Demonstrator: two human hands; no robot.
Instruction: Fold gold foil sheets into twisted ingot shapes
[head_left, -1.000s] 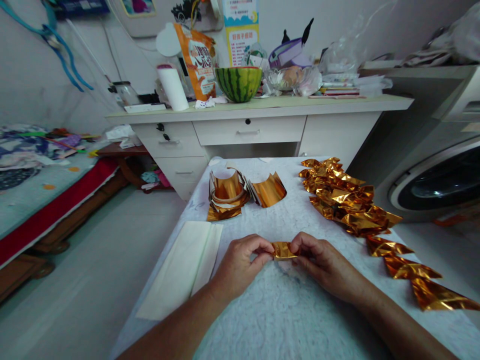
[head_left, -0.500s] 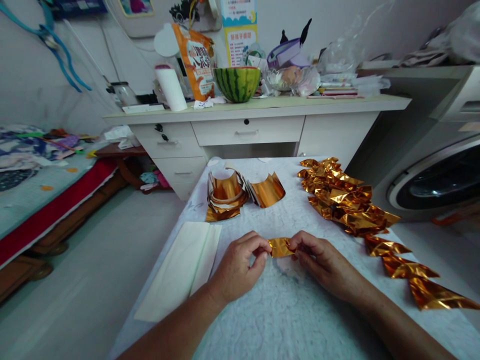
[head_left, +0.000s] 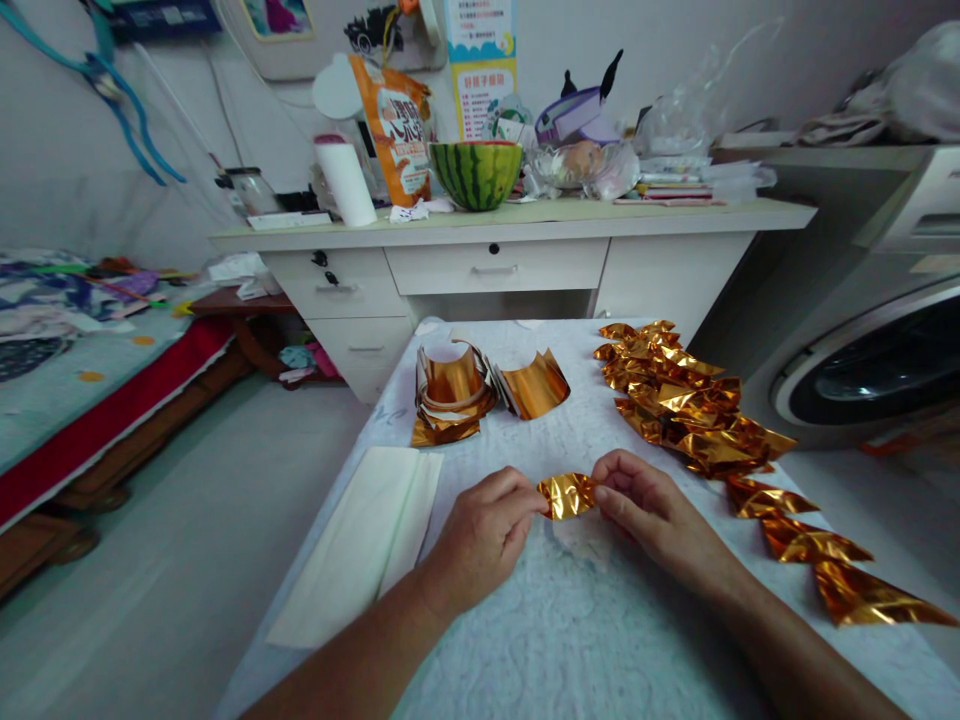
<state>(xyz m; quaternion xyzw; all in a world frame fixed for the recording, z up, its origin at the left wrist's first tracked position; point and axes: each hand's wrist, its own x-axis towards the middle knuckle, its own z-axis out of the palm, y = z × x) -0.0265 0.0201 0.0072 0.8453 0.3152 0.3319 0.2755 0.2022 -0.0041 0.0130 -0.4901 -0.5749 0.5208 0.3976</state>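
Note:
Between my two hands is a small folded piece of gold foil paper (head_left: 568,496), crinkled and shiny, held just above the table. My left hand (head_left: 487,535) pinches its left end between thumb and fingers. My right hand (head_left: 651,510) pinches the right end, its fingers curled. Beyond them lie curled stacks of flat gold foil sheets, one bundle (head_left: 454,385) at the left and a smaller stack (head_left: 535,386) beside it. Along the right side runs a heap of folded gold foil pieces (head_left: 697,405), with several more trailing toward me, the nearest piece (head_left: 870,592) by the right edge.
Folded pale paper (head_left: 349,545) lies on the cloth-covered table (head_left: 600,640), left of my hands. Behind stands a white desk (head_left: 495,265) with a watermelon half (head_left: 476,175) and an orange pouch (head_left: 394,130). A washing machine (head_left: 877,350) is at right, a bed (head_left: 90,380) at left.
The foil piece has turned from a flat strip to a more rounded, crinkled shape with pinched ends. My right hand has shifted slightly right and up.

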